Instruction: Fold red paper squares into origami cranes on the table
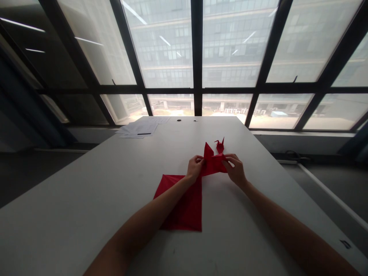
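Observation:
A partly folded sheet of red paper (213,165) is held between my two hands above the white table. My left hand (196,167) pinches its left side, near a pointed flap that stands up. On the right side, my right hand (235,168) grips the edge with thumb and fingers. Just behind the folded paper stands a small red origami crane (220,147), which neither hand touches. A larger red sheet (186,209) lies flat on the table under my left forearm, which hides part of it.
White papers (138,128) with a dark pen (144,133) on them lie at the table's far left. A round dark hole (178,120) shows near the far edge of the white table (115,184). Large black-framed windows rise beyond it.

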The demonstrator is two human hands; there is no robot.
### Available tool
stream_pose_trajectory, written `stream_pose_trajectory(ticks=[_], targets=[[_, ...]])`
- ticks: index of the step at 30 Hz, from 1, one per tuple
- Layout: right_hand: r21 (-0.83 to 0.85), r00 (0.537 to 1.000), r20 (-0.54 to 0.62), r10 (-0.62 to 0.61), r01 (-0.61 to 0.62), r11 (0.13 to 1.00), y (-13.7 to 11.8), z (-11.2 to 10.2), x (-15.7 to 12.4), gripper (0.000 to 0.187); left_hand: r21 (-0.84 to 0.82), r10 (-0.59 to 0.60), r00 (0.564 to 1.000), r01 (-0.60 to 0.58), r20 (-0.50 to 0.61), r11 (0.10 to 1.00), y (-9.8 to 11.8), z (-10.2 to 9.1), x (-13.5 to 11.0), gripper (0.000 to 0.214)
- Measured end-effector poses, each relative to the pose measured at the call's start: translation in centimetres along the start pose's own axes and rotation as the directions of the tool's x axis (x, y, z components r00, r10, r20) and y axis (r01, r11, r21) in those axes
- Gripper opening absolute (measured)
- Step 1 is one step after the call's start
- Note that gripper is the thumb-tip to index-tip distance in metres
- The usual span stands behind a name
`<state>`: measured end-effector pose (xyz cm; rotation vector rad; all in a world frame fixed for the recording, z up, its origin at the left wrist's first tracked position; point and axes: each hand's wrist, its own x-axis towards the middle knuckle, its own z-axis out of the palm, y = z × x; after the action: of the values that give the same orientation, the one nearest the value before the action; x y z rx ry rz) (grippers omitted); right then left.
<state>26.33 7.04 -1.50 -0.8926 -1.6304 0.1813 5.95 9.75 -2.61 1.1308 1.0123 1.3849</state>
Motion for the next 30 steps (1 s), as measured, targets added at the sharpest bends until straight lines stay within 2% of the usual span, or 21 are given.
stream_pose_trajectory(ticks=[2,6,8,12,16,19,21,22,24,26,28,30], targets=[[0.080,0.989,-0.046,0.139,-0.135,0.988,0.0,0.0,-0.1,0.025,0.044,0.019,1.000,-0.019,-0.003,0.999,0.1,0.0,0.0,0.033],[0.107,0.917,-0.169,0.360,-0.346,0.932,0.8,0.0,-0.1,0.040,0.097,0.051,0.999,-0.051,0.005,0.994,0.4,-0.1,0.2,0.029],[0.075,0.893,-0.216,0.394,-0.387,0.919,1.3,-0.1,-0.1,0.042,0.116,0.070,0.997,-0.073,0.025,0.991,0.5,-0.1,0.3,0.028],[0.018,0.877,-0.256,0.407,-0.416,0.909,1.8,-0.3,0.0,0.039,0.169,0.114,0.990,-0.127,0.084,0.977,0.8,0.2,0.2,0.025],[-0.023,0.879,-0.274,0.390,-0.412,0.911,1.5,-0.5,0.1,0.040,0.264,0.179,0.975,-0.210,0.134,0.941,0.9,0.4,-0.1,0.021],[-0.020,0.901,-0.211,0.379,-0.392,0.920,1.2,-0.4,0.0,0.039,0.344,0.246,0.965,-0.261,0.089,0.902,1.2,0.3,-0.3,0.037],[-0.055,0.931,-0.128,0.342,-0.351,0.935,1.1,-0.3,-0.1,0.037,0.444,0.366,0.928,-0.356,0.066,0.822,1.5,0.1,-0.5,0.057],[-0.081,0.947,-0.084,0.310,-0.316,0.945,1.0,-0.2,-0.2,0.035,0.510,0.440,0.893,-0.422,0.093,0.749,1.7,-0.1,-0.6,0.062],[-0.120,0.972,-0.002,0.237,-0.235,0.964,0.9,-0.1,-0.3,0.031,0.620,0.550,0.804,-0.554,0.225,0.555,2.0,-0.3,-0.7,0.049],[-0.124,0.982,0.056,0.181,-0.173,0.977,0.8,-0.1,-0.3,0.028,0.652,0.566,0.745,-0.630,0.353,0.422,2.0,-0.4,-0.7,0.026],[-0.107,0.985,0.082,0.152,-0.143,0.984,0.6,-0.1,-0.3,0.027,0.650,0.556,0.733,-0.649,0.393,0.396,1.8,-0.4,-0.7,0.013],[-0.083,0.987,0.085,0.134,-0.127,0.988,0.6,-0.1,-0.3,0.026,0.639,0.551,0.743,-0.641,0.380,0.425,1.5,-0.4,-0.6,0.009]])
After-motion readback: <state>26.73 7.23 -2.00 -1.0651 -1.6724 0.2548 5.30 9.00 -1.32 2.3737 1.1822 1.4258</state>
